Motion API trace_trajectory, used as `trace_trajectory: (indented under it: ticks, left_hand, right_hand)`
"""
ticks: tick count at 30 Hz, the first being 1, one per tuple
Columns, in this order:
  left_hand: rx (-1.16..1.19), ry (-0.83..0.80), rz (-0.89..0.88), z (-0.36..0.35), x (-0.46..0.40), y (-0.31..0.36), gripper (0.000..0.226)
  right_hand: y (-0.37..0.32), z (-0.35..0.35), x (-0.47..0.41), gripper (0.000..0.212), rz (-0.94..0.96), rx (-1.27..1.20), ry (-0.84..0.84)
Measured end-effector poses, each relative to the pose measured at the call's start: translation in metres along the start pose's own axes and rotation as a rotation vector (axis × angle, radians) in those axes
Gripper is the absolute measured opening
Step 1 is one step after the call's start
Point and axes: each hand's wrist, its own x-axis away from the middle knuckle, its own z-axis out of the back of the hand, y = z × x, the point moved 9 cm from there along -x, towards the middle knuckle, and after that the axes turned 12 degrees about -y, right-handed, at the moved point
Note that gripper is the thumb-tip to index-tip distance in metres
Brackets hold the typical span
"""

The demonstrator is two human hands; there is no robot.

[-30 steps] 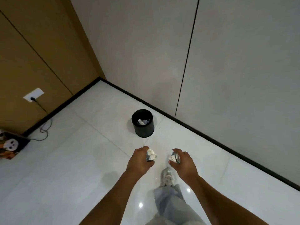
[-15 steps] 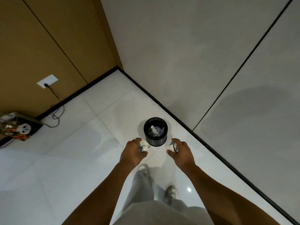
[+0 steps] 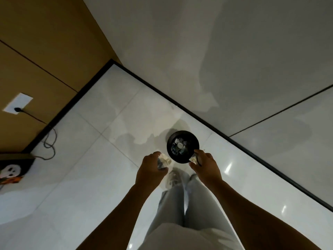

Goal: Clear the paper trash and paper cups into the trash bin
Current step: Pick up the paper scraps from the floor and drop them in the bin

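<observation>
The step in hand is the drop: both hands are out in front at the lower middle of the frame, each clenched round a piece of crumpled paper, with the trash bin standing on the floor just above them in the picture. The left hand grips a crumpled wad whose pale edge pokes out past the fingers; it sits to the left of the bin's rim, not over the opening. The right hand pinches a smaller scrap that already overlaps the lower right edge of the rim as seen from here (how high above the bin it hangs cannot be judged from this one view).

To do it well, I would bring each hand over the middle of the dark opening before letting go, not at the rim. Crumpled paper is light and springy, so a release from the edge may glance off and land on the tiles. The bin already holds trash, some of it pale and heaped near the centre, so new pieces may sit high; lowering the hands close to the opening looks safer than a toss. The left hand has farther to travel sideways. The feet stand just short of the bin, so a slight lean should do.
</observation>
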Motion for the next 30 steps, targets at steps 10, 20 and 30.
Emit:
trace_trajectory:
  ticks: [10,20,30]
  left_hand:
    - [-0.028,0.017,0.032,-0.042,-0.117,-0.05,0.052]
    - [-0.051,-0.045,0.05,-0.095,-0.143,-0.051,0.061]
    - [-0.2,-0.192,0.072,-0.129,-0.233,-0.023,0.077]
  right_hand:
    - [0.046,-0.049,-0.167,0.073,-0.093,-0.006,-0.059]
    - [0.103,-0.05,-0.172,0.058,-0.196,-0.023,-0.047]
    - [0.138,-0.022,-0.161,0.043,-0.206,-0.078,0.053]
